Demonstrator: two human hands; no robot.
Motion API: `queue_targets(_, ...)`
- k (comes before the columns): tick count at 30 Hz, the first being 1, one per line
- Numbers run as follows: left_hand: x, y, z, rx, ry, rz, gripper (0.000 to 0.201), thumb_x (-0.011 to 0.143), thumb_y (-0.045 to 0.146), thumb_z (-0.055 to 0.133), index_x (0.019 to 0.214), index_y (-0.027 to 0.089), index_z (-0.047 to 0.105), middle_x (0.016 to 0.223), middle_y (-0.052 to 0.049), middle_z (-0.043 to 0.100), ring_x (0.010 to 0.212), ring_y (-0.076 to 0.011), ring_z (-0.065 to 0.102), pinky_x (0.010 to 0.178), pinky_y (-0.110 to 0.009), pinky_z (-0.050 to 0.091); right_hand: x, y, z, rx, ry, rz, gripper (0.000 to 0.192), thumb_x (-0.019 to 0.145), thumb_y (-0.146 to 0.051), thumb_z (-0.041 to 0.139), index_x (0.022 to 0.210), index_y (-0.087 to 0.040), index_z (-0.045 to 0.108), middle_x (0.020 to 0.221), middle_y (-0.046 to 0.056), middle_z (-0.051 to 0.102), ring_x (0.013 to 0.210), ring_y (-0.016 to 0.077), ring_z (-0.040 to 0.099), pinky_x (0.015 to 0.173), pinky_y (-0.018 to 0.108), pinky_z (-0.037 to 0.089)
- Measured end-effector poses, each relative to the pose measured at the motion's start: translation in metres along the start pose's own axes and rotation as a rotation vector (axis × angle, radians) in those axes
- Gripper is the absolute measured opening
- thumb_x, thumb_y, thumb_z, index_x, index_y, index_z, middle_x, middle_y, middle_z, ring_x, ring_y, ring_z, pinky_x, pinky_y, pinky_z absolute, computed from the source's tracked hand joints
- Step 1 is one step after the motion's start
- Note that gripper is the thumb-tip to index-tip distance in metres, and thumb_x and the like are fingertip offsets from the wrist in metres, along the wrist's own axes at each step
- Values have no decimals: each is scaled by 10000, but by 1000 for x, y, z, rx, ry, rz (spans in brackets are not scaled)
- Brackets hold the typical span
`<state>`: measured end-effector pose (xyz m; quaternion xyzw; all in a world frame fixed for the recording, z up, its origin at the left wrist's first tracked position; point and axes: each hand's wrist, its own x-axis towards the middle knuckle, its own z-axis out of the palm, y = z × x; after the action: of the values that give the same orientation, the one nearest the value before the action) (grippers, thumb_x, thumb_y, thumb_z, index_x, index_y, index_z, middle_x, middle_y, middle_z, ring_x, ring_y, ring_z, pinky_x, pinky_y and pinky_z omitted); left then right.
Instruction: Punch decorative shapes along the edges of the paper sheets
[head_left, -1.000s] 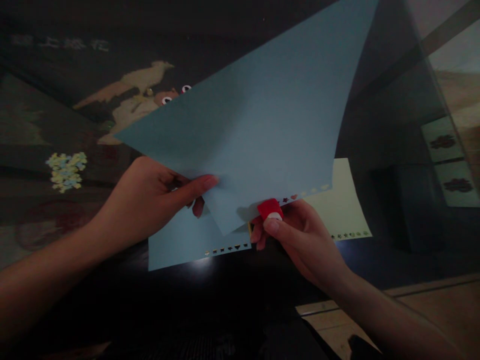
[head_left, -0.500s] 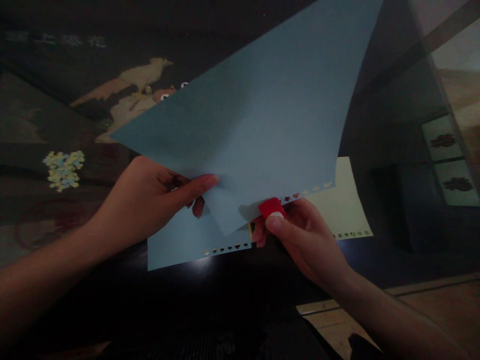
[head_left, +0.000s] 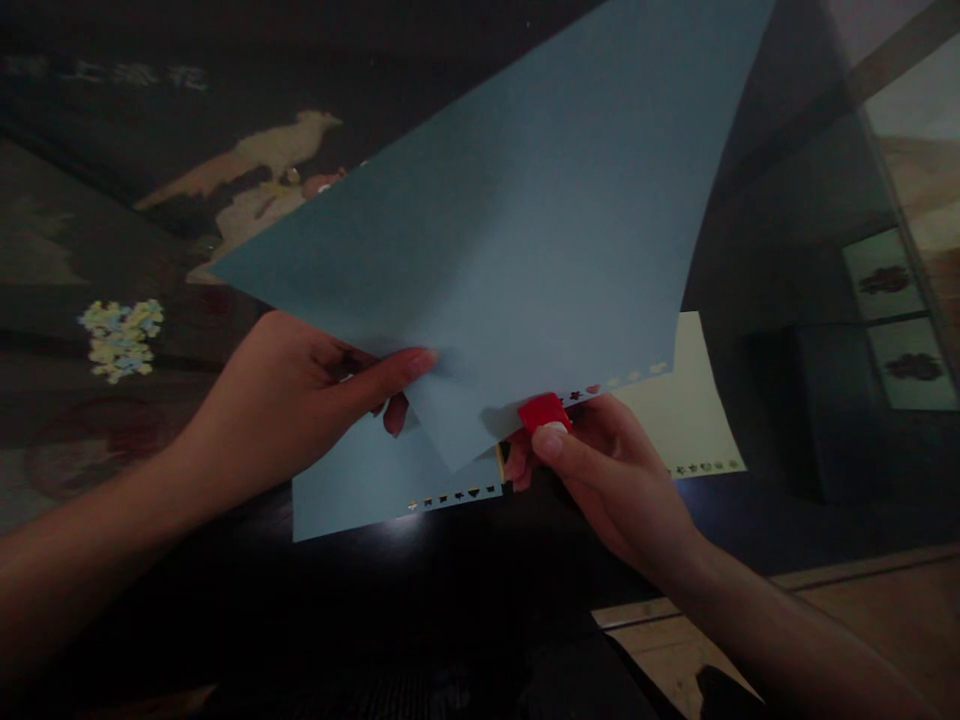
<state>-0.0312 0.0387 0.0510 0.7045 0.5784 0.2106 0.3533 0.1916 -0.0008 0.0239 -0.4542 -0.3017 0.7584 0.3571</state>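
Observation:
A large blue sheet of paper (head_left: 555, 220) is held up at a tilt above the table. My left hand (head_left: 330, 385) pinches its lower left edge, thumb on top and fingers underneath. My right hand (head_left: 607, 470) grips a small red craft punch (head_left: 545, 412) with the thumb pressed on it, and the punch sits over the sheet's lower edge. Several small cut-out shapes run along that edge to the right of the punch. Below lies another blue sheet (head_left: 352, 490) with a row of punched shapes, and a pale yellow-green sheet (head_left: 697, 400) punched likewise.
A small pile of yellow and blue paper cut-outs (head_left: 120, 338) lies at the left on the dark, glossy table (head_left: 360, 590). A bird picture (head_left: 262, 155) shows beyond the sheet, with a partly covered brown item beside it. Tan floor (head_left: 885, 610) shows past the table's edge at lower right.
Both hands keep their hold on the paper and punch. The view has shifted slightly, and the held sheet covers more of the brown item with googly eyes behind it.

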Motion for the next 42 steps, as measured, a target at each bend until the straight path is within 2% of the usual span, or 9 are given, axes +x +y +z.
queue_targets(18, 0, 1, 1, 4, 4, 51, 456, 812, 359, 529, 394, 182, 573, 373, 77, 510, 362, -32, 413, 419, -179, 240, 1, 0, -2, -2, -31, -33, 144, 788, -310, 744, 821, -215, 641, 657, -21, 675, 612, 119, 616, 613, 270, 487)
queue_targets(27, -1, -1, 1, 37, 14, 78, 447, 822, 348, 547, 406, 189, 591, 367, 80, 521, 345, -29, 410, 408, -174, 242, 2, -3, -1, -38, 0, -30, 180, 759, -354, 756, 761, -219, 638, 619, -23, 668, 587, 124, 617, 598, 276, 498)
queue_targets(33, 0, 0, 2, 43, -8, 1, 474, 821, 412, 521, 407, 192, 593, 362, 55, 517, 336, -54, 396, 398, -201, 218, 2, -3, -1, -24, 12, -44, 154, 755, -324, 765, 757, -220, 651, 636, -20, 677, 591, 122, 621, 585, 268, 496)
queue_targets(37, 0, -1, 2, 59, -12, 10, 486, 828, 423, 508, 405, 194, 581, 384, 43, 541, 375, -67, 433, 438, -212, 242, 2, -3, 0, -3, 10, -53, 128, 762, -297, 763, 764, -216, 663, 635, -19, 682, 589, 116, 627, 578, 254, 494)
queue_targets(42, 0, 0, 3, 17, -11, -13, 470, 818, 412, 512, 408, 190, 579, 356, 46, 505, 342, -63, 388, 410, -229, 204, 4, -3, 1, 24, 13, -55, 110, 764, -286, 761, 764, -219, 674, 632, -28, 676, 588, 118, 635, 579, 258, 507)
